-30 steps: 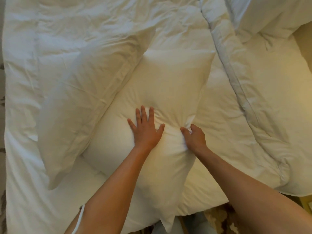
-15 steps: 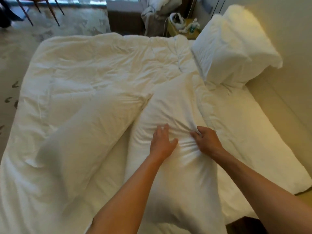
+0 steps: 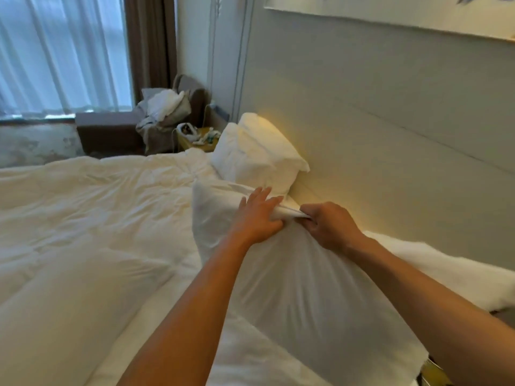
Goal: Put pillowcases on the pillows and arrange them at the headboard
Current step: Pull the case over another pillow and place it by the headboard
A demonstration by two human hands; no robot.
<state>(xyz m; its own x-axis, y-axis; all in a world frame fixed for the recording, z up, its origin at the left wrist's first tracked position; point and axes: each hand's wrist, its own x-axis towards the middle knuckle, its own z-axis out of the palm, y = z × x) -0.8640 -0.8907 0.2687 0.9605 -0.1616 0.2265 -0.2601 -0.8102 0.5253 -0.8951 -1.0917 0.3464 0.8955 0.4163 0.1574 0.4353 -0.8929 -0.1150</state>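
Head view: both hands, left hand (image 3: pixel 257 218) and right hand (image 3: pixel 330 228), grip bunched fabric of the pillow (image 3: pixel 292 274); soft, light, best held by its edge.

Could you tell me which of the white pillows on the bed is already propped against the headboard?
The plump white pillow at the far end, leaning on the grey headboard. The white pillow being gripped by both hands and the third white pillow lie away from it.
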